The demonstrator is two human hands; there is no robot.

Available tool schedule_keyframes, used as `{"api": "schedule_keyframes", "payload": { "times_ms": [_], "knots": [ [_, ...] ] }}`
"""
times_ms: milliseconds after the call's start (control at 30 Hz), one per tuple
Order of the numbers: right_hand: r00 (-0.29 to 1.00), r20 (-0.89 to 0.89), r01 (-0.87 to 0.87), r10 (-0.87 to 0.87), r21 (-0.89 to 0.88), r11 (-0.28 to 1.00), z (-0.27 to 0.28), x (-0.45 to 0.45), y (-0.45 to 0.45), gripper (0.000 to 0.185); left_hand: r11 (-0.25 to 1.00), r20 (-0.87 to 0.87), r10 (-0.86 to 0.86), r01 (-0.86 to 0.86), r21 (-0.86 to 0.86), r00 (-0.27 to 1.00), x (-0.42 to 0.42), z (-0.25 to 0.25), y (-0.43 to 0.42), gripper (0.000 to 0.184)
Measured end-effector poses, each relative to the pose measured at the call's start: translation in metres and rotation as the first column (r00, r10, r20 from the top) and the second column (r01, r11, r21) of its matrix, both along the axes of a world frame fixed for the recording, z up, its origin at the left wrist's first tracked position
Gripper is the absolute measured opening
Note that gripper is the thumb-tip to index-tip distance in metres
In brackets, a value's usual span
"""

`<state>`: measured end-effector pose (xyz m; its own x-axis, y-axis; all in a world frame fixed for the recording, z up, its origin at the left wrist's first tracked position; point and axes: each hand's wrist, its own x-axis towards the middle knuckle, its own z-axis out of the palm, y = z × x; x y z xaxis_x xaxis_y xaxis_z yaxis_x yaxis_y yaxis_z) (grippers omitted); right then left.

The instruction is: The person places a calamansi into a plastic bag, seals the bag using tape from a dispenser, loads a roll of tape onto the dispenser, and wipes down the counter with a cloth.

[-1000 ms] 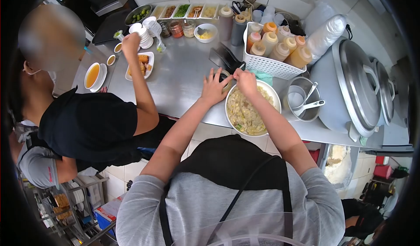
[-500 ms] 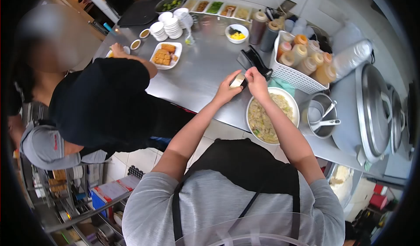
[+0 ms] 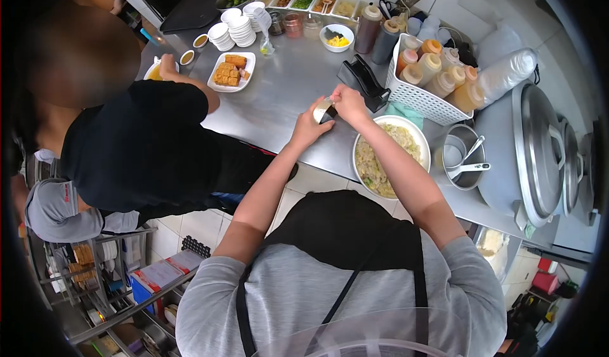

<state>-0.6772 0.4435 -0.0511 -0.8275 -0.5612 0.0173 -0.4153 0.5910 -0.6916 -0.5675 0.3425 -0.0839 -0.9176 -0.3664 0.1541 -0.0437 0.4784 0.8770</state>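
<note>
In my left hand (image 3: 308, 127) is a small cream-and-black roll (image 3: 323, 109), which looks like a roll of tape, with the fingers wrapped round it. My right hand (image 3: 351, 106) is closed in a pinch at the roll's right edge; its fingertips touch it, and whatever lies between them is too small to make out. Just beyond, a black tape dispenser (image 3: 363, 81) stands on the steel counter (image 3: 282, 112). Below my right forearm sits a large white bowl (image 3: 426, 160) of pale, mixed food with green bits, partly covered by the arm.
On my left a co-worker in a black shirt (image 3: 136, 147) reaches over a yellow-filled bowl (image 3: 154, 71). A plate of fried pieces (image 3: 231, 72), stacked white dishes (image 3: 241, 30), a white basket of sauce bottles (image 3: 434, 103), a metal pot with spoons (image 3: 466, 173) and big lidded pots (image 3: 539, 154) stand around.
Both hands have moved a little left with the roll, away from the bowl. My right fingers are now closer against the roll's edge. The whole view has shifted slightly.
</note>
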Motion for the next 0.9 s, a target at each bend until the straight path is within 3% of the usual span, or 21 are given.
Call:
{"api": "schedule_keyframes", "payload": {
  "times_ms": [133,233,300,433,633,700,733,767,800,833,867,900],
  "knots": [
    [0.996,-0.09,0.009,-0.007,0.019,1.0,-0.004,0.001,-0.001,0.012,0.999,0.04,-0.034,0.035,-0.004,0.999,-0.002,-0.002,-0.006,0.071],
    [0.993,-0.119,0.005,-0.008,-0.023,1.0,0.004,0.005,0.002,0.012,0.985,-0.006,-0.123,0.123,0.124,0.992,-0.003,-0.002,-0.013,0.07],
    [0.992,-0.107,-0.064,0.07,0.058,0.996,0.015,0.009,0.004,0.016,0.95,0.029,-0.115,0.101,0.295,0.993,-0.005,-0.004,-0.016,0.067],
    [0.998,-0.063,0.022,-0.023,-0.014,1.0,0.02,0.012,0.001,0.011,0.937,0.023,-0.131,0.117,0.33,0.991,-0.007,-0.001,-0.014,0.065],
    [0.998,-0.06,-0.01,0.013,0.052,0.999,0.023,0.013,0.006,0.013,0.987,0.072,-0.101,0.091,0.132,0.992,0.0,0.014,-0.001,0.063],
    [0.998,0.058,0.016,-0.005,-0.185,0.983,0.004,0.007,0.007,0.009,0.997,0.096,-0.079,0.08,-0.006,0.992,-0.002,0.013,-0.002,0.068],
    [0.998,0.061,0.022,-0.011,-0.183,0.983,-0.008,0.007,0.007,0.009,0.996,0.098,-0.085,0.086,-0.004,0.992,-0.002,0.007,-0.004,0.068],
    [0.998,-0.019,-0.058,0.055,-0.231,0.971,-0.019,0.007,0.007,0.008,0.918,0.04,-0.008,0.023,-0.397,0.999,-0.002,-0.004,-0.008,0.071],
    [0.988,-0.102,-0.141,0.118,-0.272,0.952,-0.029,0.007,0.007,0.008,0.689,-0.045,0.042,-0.062,-0.722,0.998,-0.002,-0.015,-0.013,0.074],
    [0.98,-0.125,-0.179,0.154,-0.217,0.96,-0.032,0.008,0.007,0.008,0.561,-0.009,0.053,-0.037,-0.827,0.999,-0.001,-0.012,-0.015,0.08],
    [0.98,-0.124,-0.178,0.154,-0.217,0.96,-0.035,0.008,0.007,0.008,0.561,-0.007,0.053,-0.036,-0.827,0.999,0.001,-0.01,-0.015,0.08],
    [0.981,-0.099,-0.184,0.167,-0.202,0.962,-0.039,0.007,0.008,0.005,0.637,0.049,0.034,0.016,-0.771,0.998,0.005,-0.008,-0.015,0.081]
  ]
}}
